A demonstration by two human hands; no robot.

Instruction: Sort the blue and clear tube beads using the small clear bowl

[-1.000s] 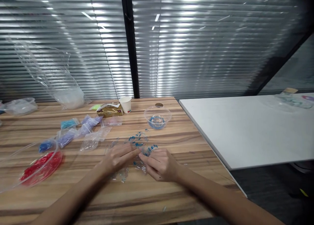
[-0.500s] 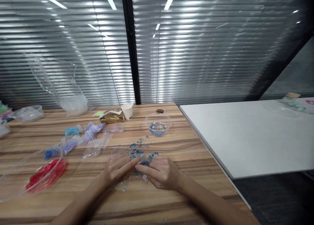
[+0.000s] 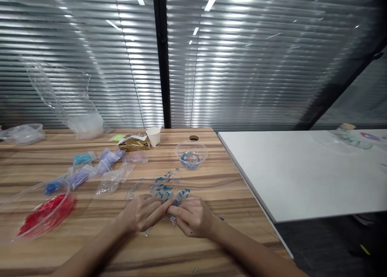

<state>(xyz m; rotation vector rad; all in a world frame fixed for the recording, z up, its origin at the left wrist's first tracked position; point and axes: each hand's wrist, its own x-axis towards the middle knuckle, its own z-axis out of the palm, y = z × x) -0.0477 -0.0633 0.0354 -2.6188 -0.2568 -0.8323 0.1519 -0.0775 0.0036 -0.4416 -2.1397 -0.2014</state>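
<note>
Blue and clear tubular pieces (image 3: 165, 187) lie loose mid-way across the table (image 3: 236, 196). Judged light, stiff, slippery, apt to roll; pinch mid-length. Left hand (image 3: 145, 213) and right hand (image 3: 193, 218): fingers curled, tips meeting; cannot tell whether a piece is gripped. Room rightward to table's right edge; clear bowl (image 3: 180, 148) limits far side.

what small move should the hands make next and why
Probably pinch a loose blue piece from the scattered pieces and lift it toward the clear bowl. The left hand and right hand have their fingertips close together at these pieces, and the bowl just beyond holds similar blue ones. Whether anything is already pinched can't be told.
</note>
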